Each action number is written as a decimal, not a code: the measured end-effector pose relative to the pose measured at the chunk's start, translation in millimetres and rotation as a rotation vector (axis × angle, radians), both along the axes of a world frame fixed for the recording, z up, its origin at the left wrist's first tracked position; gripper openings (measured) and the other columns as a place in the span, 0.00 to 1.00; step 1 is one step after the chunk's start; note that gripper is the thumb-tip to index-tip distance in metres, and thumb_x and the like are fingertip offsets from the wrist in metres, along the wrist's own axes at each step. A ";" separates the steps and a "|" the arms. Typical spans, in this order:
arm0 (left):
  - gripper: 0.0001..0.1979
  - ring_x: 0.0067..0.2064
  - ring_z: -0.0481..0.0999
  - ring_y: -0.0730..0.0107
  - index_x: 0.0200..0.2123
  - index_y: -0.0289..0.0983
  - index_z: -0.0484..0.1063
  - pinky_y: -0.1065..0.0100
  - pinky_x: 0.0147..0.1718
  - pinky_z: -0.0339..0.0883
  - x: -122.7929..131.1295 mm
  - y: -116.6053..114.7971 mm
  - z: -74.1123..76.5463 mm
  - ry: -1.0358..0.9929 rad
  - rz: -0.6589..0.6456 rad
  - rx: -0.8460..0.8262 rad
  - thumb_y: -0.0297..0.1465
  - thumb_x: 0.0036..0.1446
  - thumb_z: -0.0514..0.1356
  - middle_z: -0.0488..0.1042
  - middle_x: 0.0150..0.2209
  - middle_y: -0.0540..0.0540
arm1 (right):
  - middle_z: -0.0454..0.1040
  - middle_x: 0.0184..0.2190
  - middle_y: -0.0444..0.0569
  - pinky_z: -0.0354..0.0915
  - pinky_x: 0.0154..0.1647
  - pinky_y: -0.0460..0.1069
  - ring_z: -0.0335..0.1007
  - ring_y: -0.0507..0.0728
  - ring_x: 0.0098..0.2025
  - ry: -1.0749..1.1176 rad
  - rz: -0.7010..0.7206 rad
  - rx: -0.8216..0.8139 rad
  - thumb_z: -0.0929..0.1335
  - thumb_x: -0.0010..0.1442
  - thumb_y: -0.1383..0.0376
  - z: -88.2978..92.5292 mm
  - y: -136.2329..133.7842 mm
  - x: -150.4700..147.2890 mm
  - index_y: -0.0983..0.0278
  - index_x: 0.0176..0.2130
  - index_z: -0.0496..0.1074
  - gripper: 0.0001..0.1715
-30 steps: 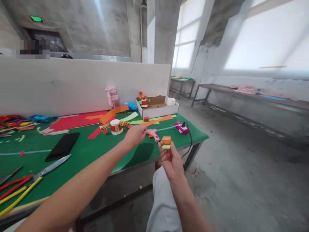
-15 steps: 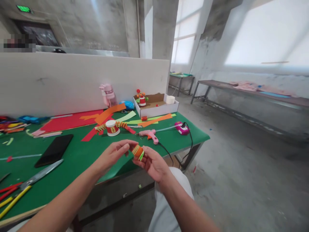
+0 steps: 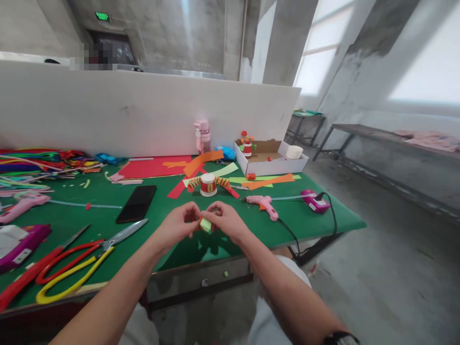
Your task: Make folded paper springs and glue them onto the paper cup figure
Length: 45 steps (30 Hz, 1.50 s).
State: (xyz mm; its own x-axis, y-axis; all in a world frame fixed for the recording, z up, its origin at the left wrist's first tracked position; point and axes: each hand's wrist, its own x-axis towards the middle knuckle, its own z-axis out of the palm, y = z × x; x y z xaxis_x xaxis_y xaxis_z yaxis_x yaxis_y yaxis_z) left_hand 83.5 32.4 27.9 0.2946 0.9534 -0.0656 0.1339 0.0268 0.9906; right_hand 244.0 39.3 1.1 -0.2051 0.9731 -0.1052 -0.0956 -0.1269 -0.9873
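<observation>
Both hands meet over the table's front edge around a small folded paper strip (image 3: 206,224), light green and orange. My left hand (image 3: 181,220) pinches it from the left, and my right hand (image 3: 224,219) grips it from the right; the fingers hide part of it. Beyond them stands a red and white paper cup (image 3: 208,186), upside down, with an accordion-folded paper arm on each side. Right of my hands lies a pink glue gun (image 3: 262,203) with a glue stick in its back.
Scissors (image 3: 104,247) and a black phone (image 3: 137,203) lie at left, near a second pink glue gun (image 3: 25,206). A white cardboard box (image 3: 275,166) holds a small paper figure (image 3: 246,146). A pink bottle (image 3: 203,136) stands before the white partition (image 3: 143,112).
My view has swung left, bringing more of the table's left side in. My hands have drawn together, and the folded paper has turned, its light green side now showing.
</observation>
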 end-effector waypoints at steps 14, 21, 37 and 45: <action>0.20 0.24 0.75 0.71 0.37 0.36 0.72 0.74 0.19 0.67 -21.5 -5.1 -15.6 -0.417 0.175 -0.317 0.31 0.38 0.72 0.76 0.27 0.49 | 0.78 0.34 0.46 0.66 0.35 0.46 0.70 0.51 0.31 0.120 -0.066 0.185 0.75 0.46 0.60 -20.7 -8.7 -32.2 0.64 0.40 0.74 0.20; 0.22 0.38 0.77 0.61 0.40 0.37 0.79 0.68 0.27 0.73 -42.8 -2.5 -4.5 -0.338 0.150 -0.254 0.39 0.39 0.72 0.78 0.45 0.41 | 0.79 0.32 0.47 0.65 0.34 0.46 0.71 0.53 0.32 0.099 -0.014 0.196 0.76 0.45 0.56 -17.1 -9.6 -24.9 0.66 0.39 0.78 0.22; 0.13 0.23 0.67 0.75 0.21 0.35 0.77 0.73 0.21 0.62 -19.6 0.2 -6.2 -0.173 0.485 0.115 0.37 0.34 0.73 0.73 0.21 0.51 | 0.78 0.36 0.48 0.70 0.44 0.49 0.75 0.55 0.39 0.210 0.075 0.008 0.81 0.34 0.60 -22.4 -12.3 -24.3 0.65 0.44 0.75 0.36; 0.13 0.25 0.69 0.75 0.20 0.35 0.75 0.75 0.18 0.61 -16.4 -2.0 -0.2 -0.267 0.555 0.032 0.33 0.31 0.74 0.73 0.23 0.52 | 0.78 0.33 0.46 0.72 0.44 0.51 0.76 0.54 0.38 0.385 -0.032 -0.044 0.82 0.28 0.60 -28.0 -11.3 -36.3 0.64 0.38 0.75 0.36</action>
